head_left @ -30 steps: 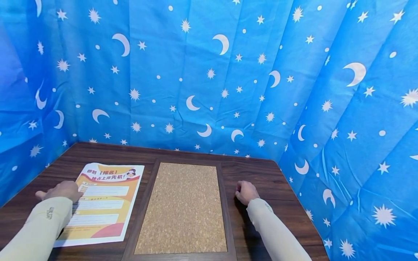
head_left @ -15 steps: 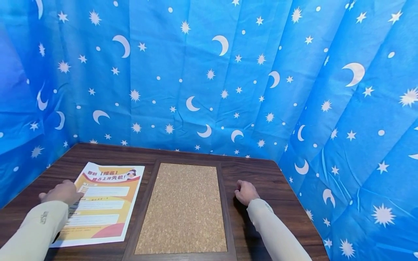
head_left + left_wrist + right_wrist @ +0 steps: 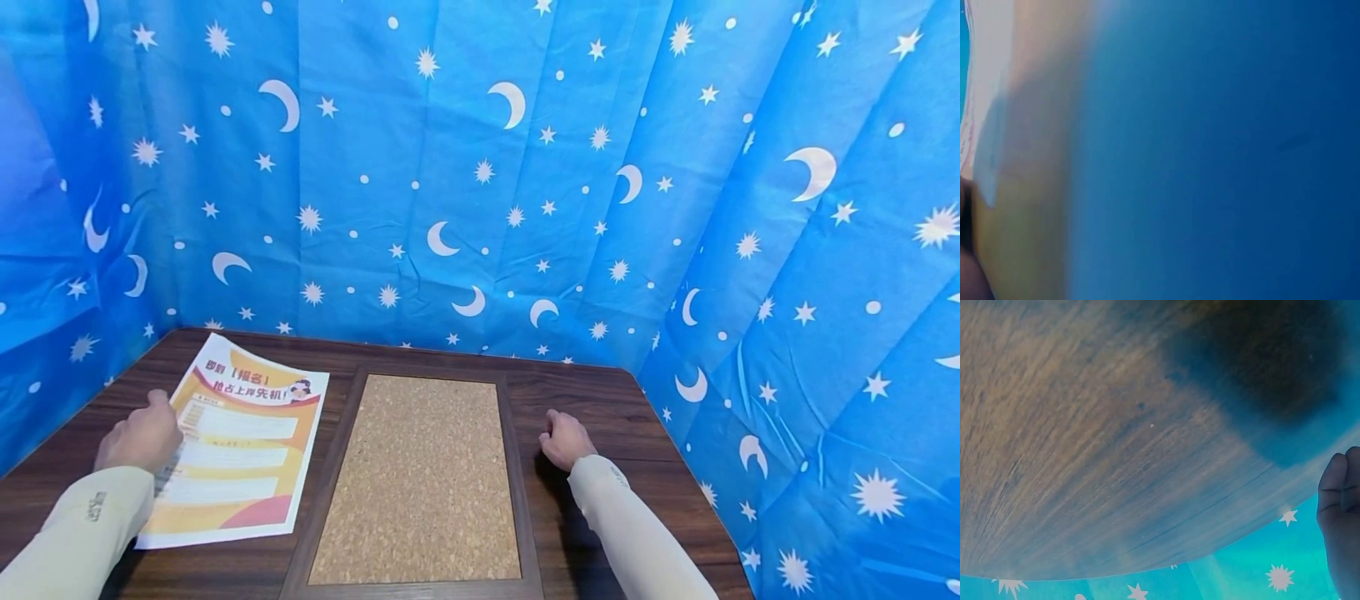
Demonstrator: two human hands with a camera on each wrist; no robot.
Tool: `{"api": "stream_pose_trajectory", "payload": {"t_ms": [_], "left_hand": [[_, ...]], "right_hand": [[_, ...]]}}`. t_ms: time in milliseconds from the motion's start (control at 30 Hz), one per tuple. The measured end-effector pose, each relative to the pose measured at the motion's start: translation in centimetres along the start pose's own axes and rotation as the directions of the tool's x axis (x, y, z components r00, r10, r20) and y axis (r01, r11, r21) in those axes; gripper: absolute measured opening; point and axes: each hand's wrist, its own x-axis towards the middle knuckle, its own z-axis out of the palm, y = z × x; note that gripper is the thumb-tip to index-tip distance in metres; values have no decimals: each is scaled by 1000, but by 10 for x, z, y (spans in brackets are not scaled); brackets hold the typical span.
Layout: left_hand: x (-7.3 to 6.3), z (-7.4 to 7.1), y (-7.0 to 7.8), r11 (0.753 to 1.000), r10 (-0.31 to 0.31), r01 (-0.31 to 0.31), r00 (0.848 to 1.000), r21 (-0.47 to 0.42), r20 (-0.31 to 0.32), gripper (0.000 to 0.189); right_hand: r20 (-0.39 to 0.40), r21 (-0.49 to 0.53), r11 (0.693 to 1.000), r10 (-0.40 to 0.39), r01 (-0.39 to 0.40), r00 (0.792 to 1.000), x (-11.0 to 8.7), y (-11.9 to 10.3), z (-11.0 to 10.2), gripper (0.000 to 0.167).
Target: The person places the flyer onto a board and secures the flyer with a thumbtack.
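A printed paper poster [image 3: 243, 437], orange and white with red lettering, is at the left side of the table in the head view. My left hand [image 3: 142, 435] pinches its left edge, and the far left corner of the sheet rises off the tabletop. The left wrist view shows the sheet [image 3: 1029, 169] close up and blurred, with part of the hand [image 3: 972, 272] at the lower left edge. To the right of the framed cork board [image 3: 423, 479], my right hand [image 3: 566, 439] rests on the table, fingers loosely curled and holding nothing.
The cork board's dark wooden frame [image 3: 520, 475] lies flat in the middle of the dark wood table [image 3: 622, 408]. A blue curtain [image 3: 465, 167] with white moons and stars hangs behind the table and along both sides.
My left hand has gone from lying spread over the poster's left edge to pinching it. The sheet has lifted and moved slightly toward the back. My right hand stays in place.
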Motion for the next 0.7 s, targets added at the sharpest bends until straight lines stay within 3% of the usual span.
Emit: {"api": "stream_pose_trajectory", "payload": {"t_ms": [133,367,700], "left_hand": [[0,0,3,999,13,-15,999,-35,-50,64],[1,-3,16,994,-10,5,999,-112,-42,66],[6,-10,35,985,31,-48,994,-163,-107,50]], "right_hand": [[0,6,1000,-3,3,1000,1,0,0,5],[-6,23,1000,7,-7,1000,0,-1,-2,4],[-19,23,1000,-4,5,1000,0,0,-3,6]]}}
